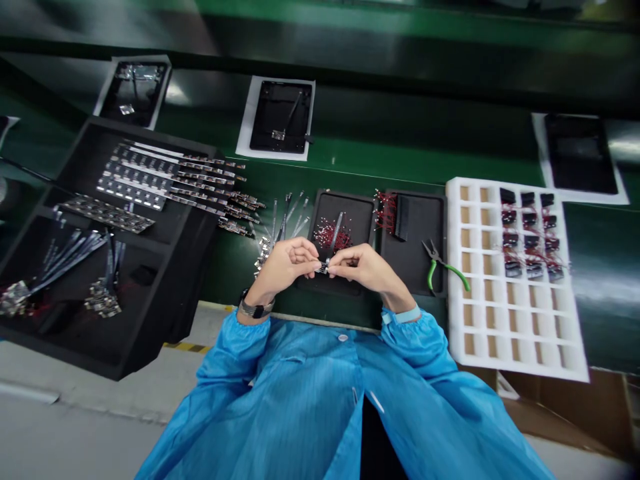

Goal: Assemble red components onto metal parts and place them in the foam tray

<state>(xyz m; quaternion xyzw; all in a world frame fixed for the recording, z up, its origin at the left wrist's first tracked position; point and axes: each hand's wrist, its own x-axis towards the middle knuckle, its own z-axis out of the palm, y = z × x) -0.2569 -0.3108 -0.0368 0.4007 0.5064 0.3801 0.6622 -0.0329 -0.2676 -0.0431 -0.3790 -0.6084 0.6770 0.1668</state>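
Note:
My left hand (287, 261) and my right hand (361, 265) meet over a small black tray (320, 207) at the bench's front edge. Both pinch one small dark component (323, 268) between their fingertips. Behind the fingers in the tray lies a heap of red-wired parts (331, 235). A dark watch sits on my left wrist, a teal band on my right. Blue coat sleeves cover both arms.
Green-handled pliers (440, 267) lie on a second black tray (425, 227) to the right. Beyond it stands a white foam grid (500, 327) holding several black parts with red wires. A large black bin (100, 333) with circuit strips overhangs the bench at left. Black panels lie on the green conveyor behind.

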